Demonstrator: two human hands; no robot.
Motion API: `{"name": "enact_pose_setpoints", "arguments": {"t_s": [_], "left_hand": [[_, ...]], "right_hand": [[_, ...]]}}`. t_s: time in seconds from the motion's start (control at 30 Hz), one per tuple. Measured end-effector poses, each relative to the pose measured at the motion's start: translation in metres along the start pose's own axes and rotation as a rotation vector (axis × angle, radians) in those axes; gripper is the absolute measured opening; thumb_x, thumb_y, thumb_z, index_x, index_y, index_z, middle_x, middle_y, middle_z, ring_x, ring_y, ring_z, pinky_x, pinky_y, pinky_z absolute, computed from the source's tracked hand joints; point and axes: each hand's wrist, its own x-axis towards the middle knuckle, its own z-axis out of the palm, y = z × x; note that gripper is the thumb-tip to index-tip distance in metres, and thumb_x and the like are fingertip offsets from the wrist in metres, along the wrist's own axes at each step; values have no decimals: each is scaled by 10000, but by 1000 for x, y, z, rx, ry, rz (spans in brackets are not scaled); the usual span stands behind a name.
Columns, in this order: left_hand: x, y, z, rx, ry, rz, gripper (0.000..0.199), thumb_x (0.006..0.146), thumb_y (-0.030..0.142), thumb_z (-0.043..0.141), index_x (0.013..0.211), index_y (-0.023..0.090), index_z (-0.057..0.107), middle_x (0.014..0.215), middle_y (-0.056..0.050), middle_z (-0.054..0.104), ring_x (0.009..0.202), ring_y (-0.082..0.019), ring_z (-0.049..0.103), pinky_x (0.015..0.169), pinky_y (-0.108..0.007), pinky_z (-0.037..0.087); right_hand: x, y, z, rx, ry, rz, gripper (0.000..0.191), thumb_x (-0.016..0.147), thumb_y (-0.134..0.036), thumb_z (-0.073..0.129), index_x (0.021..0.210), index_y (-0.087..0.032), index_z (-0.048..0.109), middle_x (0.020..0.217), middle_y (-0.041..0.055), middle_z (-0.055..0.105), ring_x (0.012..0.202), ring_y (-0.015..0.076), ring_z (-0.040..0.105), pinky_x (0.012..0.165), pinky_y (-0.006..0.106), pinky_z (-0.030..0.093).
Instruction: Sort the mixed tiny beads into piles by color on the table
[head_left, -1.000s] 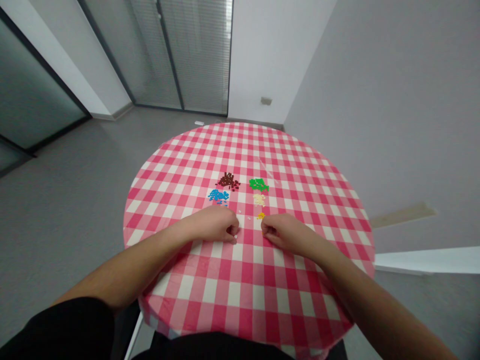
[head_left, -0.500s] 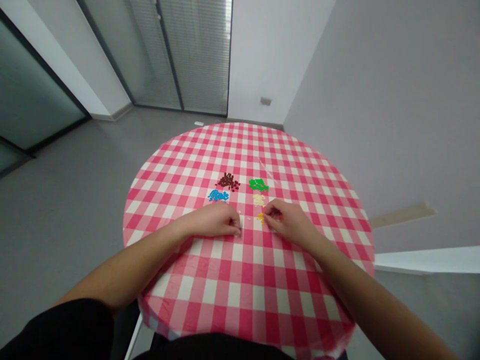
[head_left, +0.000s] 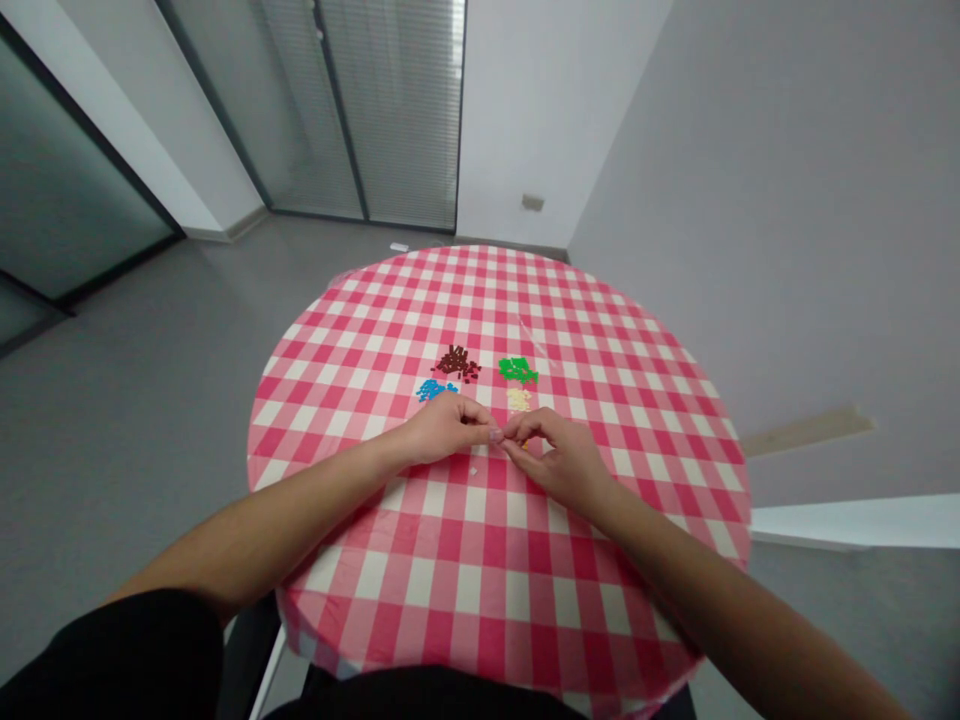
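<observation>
My left hand (head_left: pixel 448 428) and my right hand (head_left: pixel 561 455) meet fingertip to fingertip above the tablecloth, thumbs and forefingers pinched together. Whatever lies between those fingertips is too small to make out. On the cloth just below my left fingers sits a tiny white piece (head_left: pixel 473 471). Small blue pieces (head_left: pixel 435 389) lie in a heap behind my left hand, which covers part of them. Cream pieces (head_left: pixel 518 399) are piled behind my right fingers. A bit of the yellow pieces (head_left: pixel 524 446) shows through the gap in my right hand.
Dark brown pieces (head_left: pixel 455 362) and green pieces (head_left: pixel 517 369) form two heaps farther back. The round table wears a red and white checked cloth (head_left: pixel 465 540). Walls and glass partitions (head_left: pixel 405 120) stand beyond, and a small white object (head_left: pixel 399 247) lies on the floor.
My right hand has moved left from the yellow pieces, and my left hand has moved up and right, so their fingertips now meet. A white piece shows where my left fingers were.
</observation>
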Motion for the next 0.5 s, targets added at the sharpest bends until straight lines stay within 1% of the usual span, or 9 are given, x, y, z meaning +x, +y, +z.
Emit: {"name": "enact_pose_setpoints", "arguments": {"t_s": [0.1,0.2,0.27,0.33,0.4,0.47,0.5], "left_hand": [[0,-1,1,29,13,-4,219,811,337,659,760,143,747,714,-27,709,674,-135,595,639,-244,423],[0,-3,3,69,17,11,249,825,357,645,750,143,748,694,-19,698,657,-132,586,613,-238,409],[0,-4,2,107,24,21,300,849,388,626,717,140,732,629,-8,656,611,-125,557,579,-236,387],[0,-4,-3,140,59,24,353,890,418,585,727,138,724,583,-1,617,572,-122,533,561,-242,382],[0,-4,-13,177,131,49,345,924,407,551,802,145,739,645,-13,654,607,-131,563,597,-252,415],[0,-4,-26,254,199,98,262,916,343,571,865,164,756,806,-34,720,720,-144,617,680,-260,450],[-1,-4,-31,311,204,113,219,902,307,590,882,174,762,857,-38,731,761,-148,628,712,-263,454]], "right_hand": [[-2,1,2,-5,10,4,138,869,-226,609,777,-216,507,812,54,695,731,172,641,680,306,498],[-2,1,2,15,9,2,140,858,-224,594,767,-219,488,799,48,685,716,166,629,671,297,486],[0,1,-1,19,-24,23,133,854,-229,584,766,-218,484,799,44,679,707,160,619,661,289,477],[2,5,-7,-7,-72,73,102,838,-220,580,778,-213,498,793,34,669,694,154,608,649,278,465],[5,11,-13,-62,-136,133,75,806,-186,580,785,-207,511,763,17,652,665,145,591,625,265,442],[7,19,-20,-127,-209,188,87,776,-146,577,780,-203,512,731,3,639,642,140,576,598,251,409],[8,22,-22,-160,-239,208,97,766,-132,576,773,-202,509,717,0,634,635,140,570,586,247,391]]}}
